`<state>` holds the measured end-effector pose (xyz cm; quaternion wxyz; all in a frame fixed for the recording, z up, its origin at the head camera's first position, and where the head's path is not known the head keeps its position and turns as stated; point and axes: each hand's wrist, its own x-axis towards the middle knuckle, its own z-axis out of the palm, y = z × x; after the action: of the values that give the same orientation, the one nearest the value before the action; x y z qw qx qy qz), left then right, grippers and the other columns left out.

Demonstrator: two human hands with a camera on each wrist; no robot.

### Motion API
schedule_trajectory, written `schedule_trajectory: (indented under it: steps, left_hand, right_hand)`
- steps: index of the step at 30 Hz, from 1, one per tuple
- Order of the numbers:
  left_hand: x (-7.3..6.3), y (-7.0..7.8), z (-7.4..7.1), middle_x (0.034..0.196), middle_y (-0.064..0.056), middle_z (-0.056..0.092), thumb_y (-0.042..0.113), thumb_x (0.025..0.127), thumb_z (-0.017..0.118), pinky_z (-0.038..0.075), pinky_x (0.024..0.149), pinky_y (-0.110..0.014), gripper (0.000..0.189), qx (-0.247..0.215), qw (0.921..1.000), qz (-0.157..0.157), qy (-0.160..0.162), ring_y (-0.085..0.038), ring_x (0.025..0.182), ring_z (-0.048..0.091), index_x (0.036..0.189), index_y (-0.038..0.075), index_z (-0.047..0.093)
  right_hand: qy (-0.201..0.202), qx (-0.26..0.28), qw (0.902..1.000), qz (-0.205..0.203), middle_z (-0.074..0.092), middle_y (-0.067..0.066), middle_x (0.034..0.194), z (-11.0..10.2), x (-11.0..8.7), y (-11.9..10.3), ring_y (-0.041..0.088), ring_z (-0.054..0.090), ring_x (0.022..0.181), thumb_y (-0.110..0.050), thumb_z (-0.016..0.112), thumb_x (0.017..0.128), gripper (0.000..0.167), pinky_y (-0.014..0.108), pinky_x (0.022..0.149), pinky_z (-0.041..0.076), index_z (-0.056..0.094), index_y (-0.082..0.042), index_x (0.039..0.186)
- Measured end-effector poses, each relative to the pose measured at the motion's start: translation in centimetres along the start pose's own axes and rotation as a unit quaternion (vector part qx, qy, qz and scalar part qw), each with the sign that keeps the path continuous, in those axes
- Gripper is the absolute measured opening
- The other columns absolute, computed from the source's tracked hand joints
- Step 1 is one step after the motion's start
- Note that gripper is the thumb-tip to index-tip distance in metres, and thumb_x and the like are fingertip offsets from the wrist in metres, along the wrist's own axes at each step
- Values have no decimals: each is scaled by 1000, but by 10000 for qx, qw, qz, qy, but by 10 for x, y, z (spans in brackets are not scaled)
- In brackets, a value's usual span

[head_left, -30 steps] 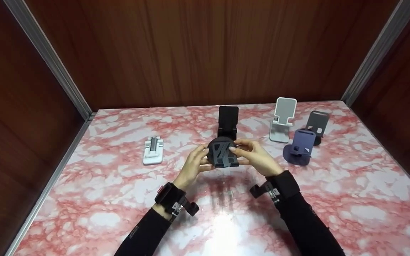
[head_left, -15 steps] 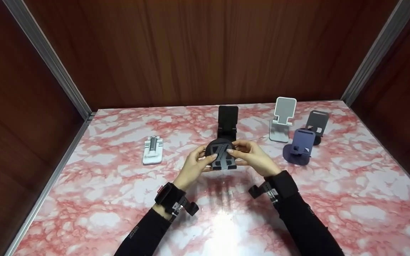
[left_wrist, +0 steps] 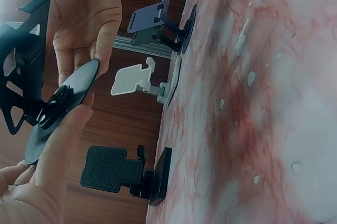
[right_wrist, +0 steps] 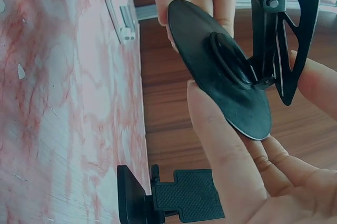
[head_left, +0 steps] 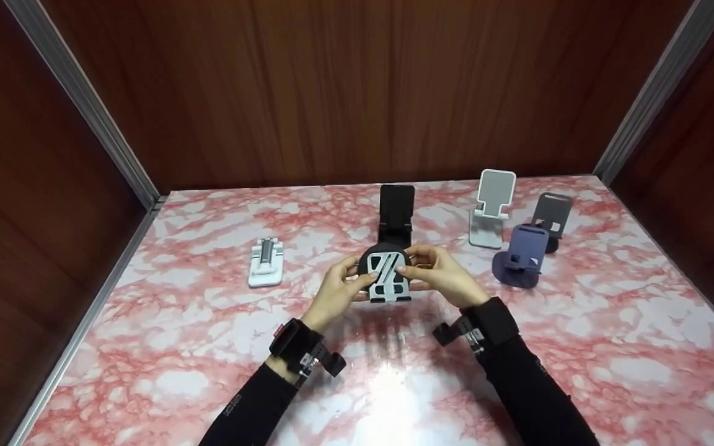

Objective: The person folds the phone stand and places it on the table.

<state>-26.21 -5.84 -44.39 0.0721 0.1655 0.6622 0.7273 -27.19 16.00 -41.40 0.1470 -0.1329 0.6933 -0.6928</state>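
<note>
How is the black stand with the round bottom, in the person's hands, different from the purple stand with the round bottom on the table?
The black stand with the round base is held up by the left hand and right hand; the purple stand with the round base rests on the red-and-white marbled table. The black one's plate has big slanting cut-outs; the purple one's is mostly solid. Both have flat round bases.

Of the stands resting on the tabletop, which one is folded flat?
The leftmost white stand. It lies low, whereas the black stand, white-framed stand, purple stand and dark grey stand each have a raised plate.
</note>
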Motion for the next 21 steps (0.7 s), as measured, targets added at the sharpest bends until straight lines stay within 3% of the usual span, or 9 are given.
schedule_trajectory:
  steps: [8,21]
  left_hand:
    - [0,-2,0,111,-24,65,8,91,63,58,77,-44,47,229,9997,83,7,-26,86,69,131,-12,49]
    - [2,-5,1,107,-23,66,1,92,62,59,70,-37,41,156,9998,76,-37,-20,78,70,129,-13,50]
  right_hand:
    - [-14,50,10000,50,63,8,95,0,0,1,16,64,83,2,66,89,35,37,78,58,52,9,120]
    - [-52,-46,9999,-83,64,12,92,0,3,6,17,66,80,3,65,89,30,43,78,58,54,10,116]
